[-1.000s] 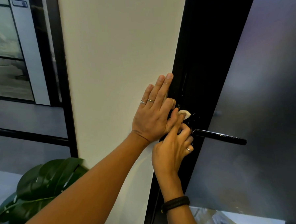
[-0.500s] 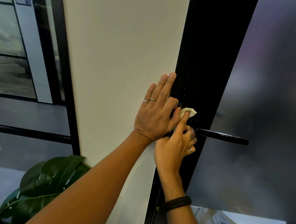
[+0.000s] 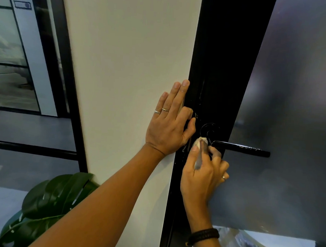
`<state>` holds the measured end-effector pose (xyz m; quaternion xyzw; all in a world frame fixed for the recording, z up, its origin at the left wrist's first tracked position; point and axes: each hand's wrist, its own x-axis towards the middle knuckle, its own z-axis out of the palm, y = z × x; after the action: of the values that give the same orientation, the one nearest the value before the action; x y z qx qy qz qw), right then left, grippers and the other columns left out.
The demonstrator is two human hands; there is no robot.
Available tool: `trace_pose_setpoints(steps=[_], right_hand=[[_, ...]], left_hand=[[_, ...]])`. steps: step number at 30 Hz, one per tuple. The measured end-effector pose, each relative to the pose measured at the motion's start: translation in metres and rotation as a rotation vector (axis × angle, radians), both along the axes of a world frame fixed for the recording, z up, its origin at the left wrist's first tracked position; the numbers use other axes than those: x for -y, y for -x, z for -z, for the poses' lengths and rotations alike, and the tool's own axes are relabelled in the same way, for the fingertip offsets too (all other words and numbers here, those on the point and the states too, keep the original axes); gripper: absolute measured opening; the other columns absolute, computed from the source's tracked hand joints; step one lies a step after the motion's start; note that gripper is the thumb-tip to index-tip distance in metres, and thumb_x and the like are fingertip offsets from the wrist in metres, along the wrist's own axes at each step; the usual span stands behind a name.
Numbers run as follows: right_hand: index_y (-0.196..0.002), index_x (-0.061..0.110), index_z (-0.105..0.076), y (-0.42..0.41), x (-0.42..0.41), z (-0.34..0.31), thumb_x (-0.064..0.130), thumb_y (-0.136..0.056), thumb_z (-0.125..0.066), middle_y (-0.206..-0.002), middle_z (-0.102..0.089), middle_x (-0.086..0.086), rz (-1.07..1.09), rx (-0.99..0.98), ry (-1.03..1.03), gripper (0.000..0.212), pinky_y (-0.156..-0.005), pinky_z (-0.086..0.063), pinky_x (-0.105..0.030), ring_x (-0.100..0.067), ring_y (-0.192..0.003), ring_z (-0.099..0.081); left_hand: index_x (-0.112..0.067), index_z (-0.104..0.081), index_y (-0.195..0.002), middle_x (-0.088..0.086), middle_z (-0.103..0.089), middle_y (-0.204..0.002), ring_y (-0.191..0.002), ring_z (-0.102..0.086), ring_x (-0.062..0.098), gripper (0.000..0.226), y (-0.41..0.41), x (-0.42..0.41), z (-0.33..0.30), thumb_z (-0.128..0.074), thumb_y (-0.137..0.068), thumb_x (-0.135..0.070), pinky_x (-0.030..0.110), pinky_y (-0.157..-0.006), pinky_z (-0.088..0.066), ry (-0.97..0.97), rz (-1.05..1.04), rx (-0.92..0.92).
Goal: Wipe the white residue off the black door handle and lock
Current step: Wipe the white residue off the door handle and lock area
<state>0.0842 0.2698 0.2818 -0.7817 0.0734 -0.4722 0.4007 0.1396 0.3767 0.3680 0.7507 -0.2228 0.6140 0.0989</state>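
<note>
While the left hand [image 3: 167, 131] lies flat on the white wall [image 3: 127, 64], fingers straight and close together, thumb reaching onto the black door frame [image 3: 224, 51], the right hand [image 3: 205, 172] pinches a small white wipe [image 3: 199, 144] between thumb and curled fingers. Wipe presses on the frame at 7 o'clock of the round lock plate [image 3: 209, 130], just beside the handle [image 3: 240, 148] root. Handle runs out toward 3 o'clock, white specks visible along its top. Residue streaks show on the frame near the left thumb. Right wrist carries a black bracelet [image 3: 203, 236]. Green plant [image 3: 48, 202] at 7 o'clock of the scene.
</note>
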Motion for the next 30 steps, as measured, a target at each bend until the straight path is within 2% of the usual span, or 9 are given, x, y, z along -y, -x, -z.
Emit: trace_pose_setpoints(steps=[4,8,11,13,16,19,23,27,30], right_hand=[[-0.113,0.018,-0.08,-0.01,0.022,0.005,0.037,-0.104,-0.061,-0.122,-0.072,0.003,0.051,0.045,-0.113,0.028,-0.093,-0.026,-0.037,-0.024,-0.108,-0.048],[-0.103,0.011,-0.082,-0.022,0.047,0.003,0.026,-0.093,-0.077,-0.105,-0.075,-0.002,0.013,0.131,-0.172,0.018,-0.093,-0.037,-0.04,-0.023,-0.107,-0.047],[-0.1,0.007,-0.079,-0.027,0.056,0.001,0.018,-0.091,-0.078,-0.1,-0.072,-0.005,-0.033,0.158,-0.178,0.014,-0.088,-0.049,-0.04,-0.033,-0.107,-0.056],[-0.103,0.006,-0.077,-0.028,0.062,-0.001,0.017,-0.092,-0.077,-0.102,-0.072,-0.012,-0.027,0.172,-0.208,0.015,-0.089,-0.046,-0.033,-0.036,-0.107,-0.057],[-0.104,0.005,-0.077,-0.026,0.068,0.005,0.014,-0.095,-0.075,-0.102,-0.073,-0.012,-0.046,0.225,-0.082,0.013,-0.087,-0.043,-0.026,-0.033,-0.104,-0.059],[-0.109,0.006,-0.076,-0.027,0.08,0.01,0.015,-0.097,-0.072,-0.104,-0.071,-0.012,-0.063,0.235,-0.107,0.016,-0.082,-0.053,-0.043,-0.035,-0.101,-0.06],[-0.114,0.005,-0.077,-0.026,0.084,0.021,0.0,-0.095,-0.072,-0.111,-0.066,-0.012,-0.153,0.246,0.113,0.019,-0.085,-0.056,-0.044,-0.029,-0.108,-0.056],[-0.12,0.009,-0.076,-0.024,0.092,0.036,-0.005,-0.091,-0.073,-0.115,-0.066,-0.01,-0.168,0.2,0.275,0.032,-0.08,-0.055,-0.053,-0.03,-0.107,-0.054],[-0.113,0.012,-0.079,-0.022,0.088,0.018,-0.01,-0.089,-0.062,-0.113,-0.068,-0.009,-0.154,0.174,0.383,0.037,-0.09,-0.049,-0.051,-0.033,-0.112,-0.055]], left_hand=[[-0.013,-0.068,-0.1,0.024,-0.036,-0.169,-0.161,-0.028,0.04,0.018,0.003,-0.001,0.0,-0.06,-0.104,-0.029,0.047,-0.136,-0.015,-0.008,-0.014,-0.008],[-0.013,-0.068,-0.099,0.025,-0.038,-0.168,-0.16,-0.03,0.041,0.017,0.004,0.0,0.0,-0.06,-0.103,-0.028,0.047,-0.135,-0.015,-0.002,-0.013,-0.005],[-0.013,-0.069,-0.1,0.026,-0.039,-0.167,-0.159,-0.031,0.042,0.017,0.003,0.001,-0.001,-0.06,-0.104,-0.027,0.048,-0.135,-0.015,0.006,-0.003,0.002],[-0.013,-0.069,-0.1,0.026,-0.039,-0.167,-0.159,-0.031,0.042,0.017,0.003,0.0,-0.001,-0.061,-0.103,-0.027,0.047,-0.135,-0.014,0.011,-0.009,0.005],[-0.013,-0.069,-0.099,0.025,-0.039,-0.167,-0.16,-0.031,0.042,0.017,0.003,0.0,-0.002,-0.06,-0.104,-0.028,0.048,-0.135,-0.015,0.005,-0.02,0.0],[-0.014,-0.069,-0.1,0.025,-0.039,-0.167,-0.16,-0.031,0.042,0.018,0.003,0.001,-0.001,-0.059,-0.104,-0.029,0.048,-0.135,-0.016,0.007,-0.021,-0.001],[-0.014,-0.069,-0.1,0.025,-0.04,-0.167,-0.159,-0.032,0.042,0.018,0.003,0.001,-0.001,-0.059,-0.104,-0.029,0.05,-0.134,-0.019,0.009,-0.014,0.0],[-0.013,-0.069,-0.101,0.026,-0.04,-0.167,-0.159,-0.032,0.043,0.019,0.002,0.001,-0.001,-0.059,-0.104,-0.029,0.051,-0.134,-0.02,0.012,-0.018,0.007],[-0.013,-0.069,-0.101,0.026,-0.04,-0.166,-0.159,-0.032,0.043,0.018,0.003,0.001,0.0,-0.059,-0.104,-0.028,0.051,-0.133,-0.021,0.012,-0.016,0.008]])
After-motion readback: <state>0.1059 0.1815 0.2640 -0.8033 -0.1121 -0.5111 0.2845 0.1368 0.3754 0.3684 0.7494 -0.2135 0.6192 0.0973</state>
